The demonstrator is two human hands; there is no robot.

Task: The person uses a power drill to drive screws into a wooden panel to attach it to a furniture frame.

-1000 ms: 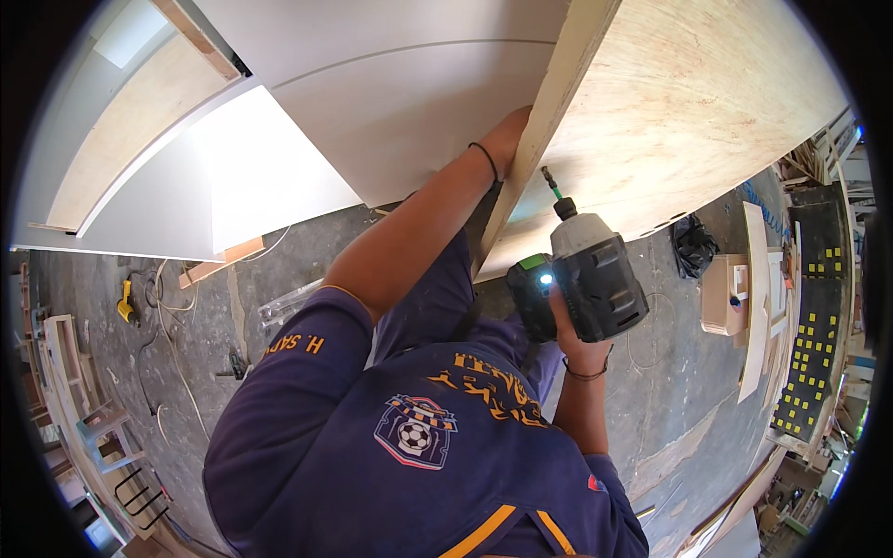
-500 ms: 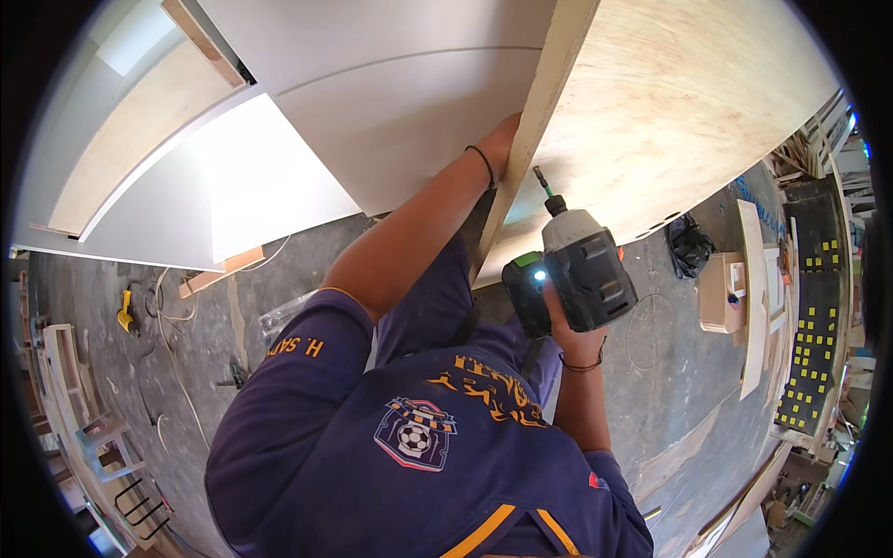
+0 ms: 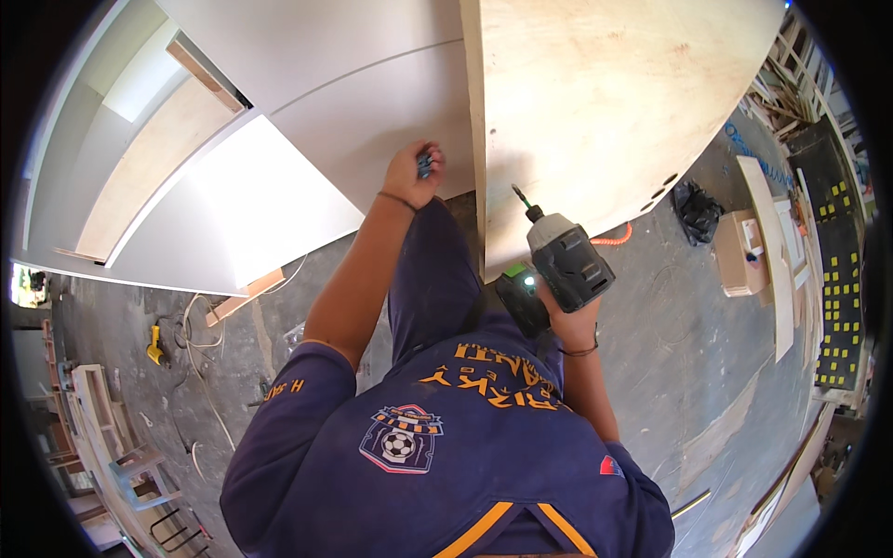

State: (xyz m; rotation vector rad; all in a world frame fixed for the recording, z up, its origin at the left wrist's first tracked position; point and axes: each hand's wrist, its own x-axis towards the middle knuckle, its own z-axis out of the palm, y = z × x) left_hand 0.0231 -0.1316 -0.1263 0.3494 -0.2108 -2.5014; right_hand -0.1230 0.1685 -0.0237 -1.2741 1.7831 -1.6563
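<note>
My right hand is wrapped round the grip of a black and grey cordless impact driver, its small light lit. The driver's bit points up and left towards a pale plywood panel, with its tip near the lower part of the panel's face. My left hand is raised to the left of the panel's edge, fingers curled round small dark bluish pieces, too small to name. Behind that hand stands a smooth light-grey panel with a thin curved line across it.
At the left stands a white cabinet piece with an open recess. A yellow tool and a pale cable lie on the concrete floor. To the right are a black plastic bag, a cardboard-coloured box and leaning boards.
My left hand has come out from behind the plywood's edge and now shows in front of the grey panel, holding small pieces. The driver has shifted slightly left in the picture as the view turned.
</note>
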